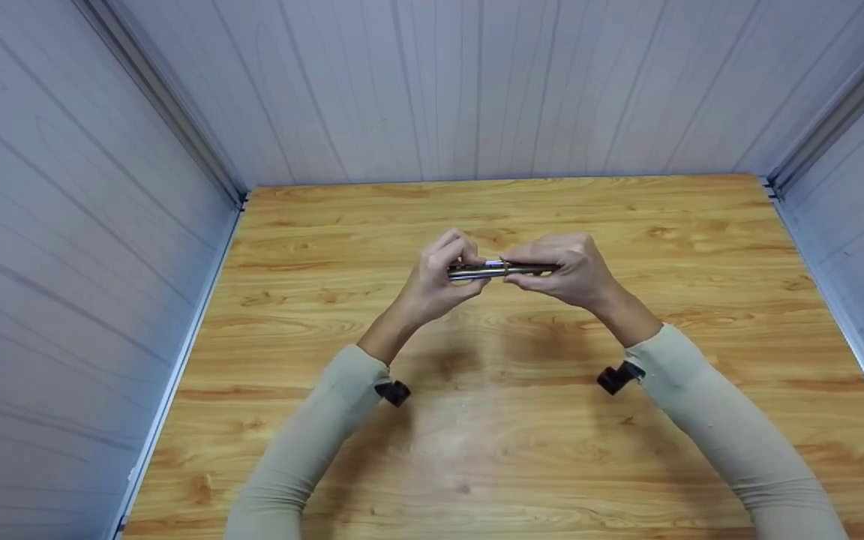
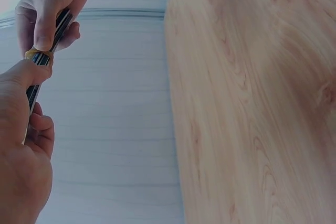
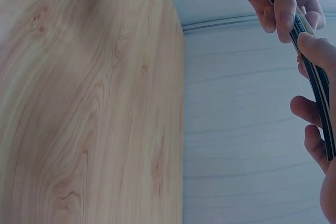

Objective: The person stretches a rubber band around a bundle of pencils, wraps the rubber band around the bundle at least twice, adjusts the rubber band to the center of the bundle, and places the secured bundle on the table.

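Slender dark metallic pens bundled by a tan rubber band (image 1: 502,269) are held level above the wooden table (image 1: 522,450), left hand (image 1: 443,277) and right hand (image 1: 568,271) each pinching one end with curled fingers.

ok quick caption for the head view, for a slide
Both hands, left hand and right hand, pinch a slim dark pen-like rod above a wooden table.

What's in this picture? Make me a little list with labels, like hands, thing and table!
left hand: left hand pinches one end of the bundle
right hand: right hand grips the other end
thing held: thin dark bundle of pens or sticks, lying sideways above the table, with a yellowish band round the middle
table: wooden table
surroundings: pale panelled walls on three sides
sleeves: beige sleeves on both arms
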`<state>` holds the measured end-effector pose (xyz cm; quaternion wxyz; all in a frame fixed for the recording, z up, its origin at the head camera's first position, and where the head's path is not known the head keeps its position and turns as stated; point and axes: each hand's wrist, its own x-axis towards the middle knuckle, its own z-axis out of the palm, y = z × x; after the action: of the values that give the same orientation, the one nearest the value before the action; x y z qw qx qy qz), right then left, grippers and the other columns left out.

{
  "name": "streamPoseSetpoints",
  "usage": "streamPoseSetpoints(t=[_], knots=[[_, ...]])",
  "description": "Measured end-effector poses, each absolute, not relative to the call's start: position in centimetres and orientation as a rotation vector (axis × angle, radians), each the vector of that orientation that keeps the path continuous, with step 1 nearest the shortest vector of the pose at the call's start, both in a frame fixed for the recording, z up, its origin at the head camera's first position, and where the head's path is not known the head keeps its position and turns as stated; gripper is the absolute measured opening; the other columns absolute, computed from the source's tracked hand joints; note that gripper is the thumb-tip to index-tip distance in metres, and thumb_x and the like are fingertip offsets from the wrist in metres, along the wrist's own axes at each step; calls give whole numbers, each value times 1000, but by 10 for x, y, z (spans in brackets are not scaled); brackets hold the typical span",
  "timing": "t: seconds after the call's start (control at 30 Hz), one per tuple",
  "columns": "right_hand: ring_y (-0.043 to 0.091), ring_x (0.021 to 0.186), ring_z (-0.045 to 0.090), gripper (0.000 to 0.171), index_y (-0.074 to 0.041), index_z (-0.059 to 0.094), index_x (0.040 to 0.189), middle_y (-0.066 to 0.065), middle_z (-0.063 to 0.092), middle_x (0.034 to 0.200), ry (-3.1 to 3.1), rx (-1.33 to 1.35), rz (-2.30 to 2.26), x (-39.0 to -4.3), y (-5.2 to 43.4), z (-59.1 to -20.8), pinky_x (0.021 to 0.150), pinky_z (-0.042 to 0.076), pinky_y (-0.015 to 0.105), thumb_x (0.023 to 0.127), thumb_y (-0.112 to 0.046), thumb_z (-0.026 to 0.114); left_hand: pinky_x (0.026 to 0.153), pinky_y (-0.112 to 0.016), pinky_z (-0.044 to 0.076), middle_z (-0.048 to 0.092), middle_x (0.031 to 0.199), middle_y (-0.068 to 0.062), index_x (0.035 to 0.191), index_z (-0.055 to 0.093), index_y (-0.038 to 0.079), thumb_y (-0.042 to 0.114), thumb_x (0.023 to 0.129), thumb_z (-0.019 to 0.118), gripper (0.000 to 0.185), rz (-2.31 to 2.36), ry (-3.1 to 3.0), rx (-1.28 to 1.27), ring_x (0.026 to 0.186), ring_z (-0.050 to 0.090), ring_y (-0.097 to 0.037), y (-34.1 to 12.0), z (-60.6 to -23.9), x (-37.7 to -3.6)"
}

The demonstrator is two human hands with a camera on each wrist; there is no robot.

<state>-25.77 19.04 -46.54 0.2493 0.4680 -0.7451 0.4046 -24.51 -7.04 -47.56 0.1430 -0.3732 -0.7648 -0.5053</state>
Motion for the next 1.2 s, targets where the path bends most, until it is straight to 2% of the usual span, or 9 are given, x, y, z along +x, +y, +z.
streamPoseSetpoints(t=[0.23, 0.4, 0.57, 0.77, 0.97, 1.07, 1.2], knots=[[27, 70, 78, 40, 1, 87, 115, 21, 87, 100, -2061, 1335, 1183, -261, 197, -467, 61, 55, 20, 78, 12, 95, 82, -23, 56, 68, 104, -23, 98, 65, -5, -2, 94, 83, 19, -1440, -2225, -1080, 91, 66, -22, -74, -475, -248], [14, 72, 71, 40, 2, 84, 120, 24, 85, 106, -2122, 1337, 1299, -259, 203, -471, 61, 52, 17, 83, 17, 88, 82, -23, 56, 69, 104, -22, 101, 68, -6, -4, 93, 82, 16, -1485, -2252, -1024, 92, 64, -16, -82, -480, -250], [5, 74, 64, 30, 1, 81, 121, 19, 82, 106, -2241, 1260, 1339, -257, 200, -475, 64, 54, 19, 92, 10, 81, 77, -20, 53, 69, 104, -22, 101, 69, -5, -3, 90, 81, 16, -1500, -2265, -985, 88, 60, -9, -84, -486, -252], [9, 79, 66, 26, 0, 79, 117, 18, 80, 107, -2317, 1120, 1399, -261, 192, -477, 68, 54, 17, 92, 8, 77, 77, -20, 56, 68, 99, -21, 97, 67, -4, -5, 84, 81, 19, -1525, -2204, -943, 86, 64, -13, -79, -489, -265], [8, 86, 69, 25, 3, 79, 117, 22, 78, 110, -2342, 1050, 1491, -271, 194, -478, 74, 57, 16, 92, 9, 80, 75, -21, 48, 68, 100, -20, 100, 68, -4, 0, 84, 81, 20, -1455, -2279, -903, 86, 59, -14, -79, -489, -276], [9, 91, 68, 25, 3, 79, 117, 22, 76, 111, -2375, 974, 1520, -278, 193, -482, 80, 60, 18, 93, 9, 81, 79, -24, 48, 66, 106, -22, 105, 68, -4, -1, 83, 79, 25, -1470, -2339, -854, 92, 59, -20, -79, -491, -285], [10, 96, 65, 24, 3, 78, 117, 20, 71, 113, -2440, 859, 1551, -288, 190, -491, 84, 57, 18, 93, 8, 79, 88, -25, 45, 62, 113, -24, 113, 65, -4, -2, 78, 75, 36, -1490, -2404, -782, 101, 56, -29, -78, -498, -296]])
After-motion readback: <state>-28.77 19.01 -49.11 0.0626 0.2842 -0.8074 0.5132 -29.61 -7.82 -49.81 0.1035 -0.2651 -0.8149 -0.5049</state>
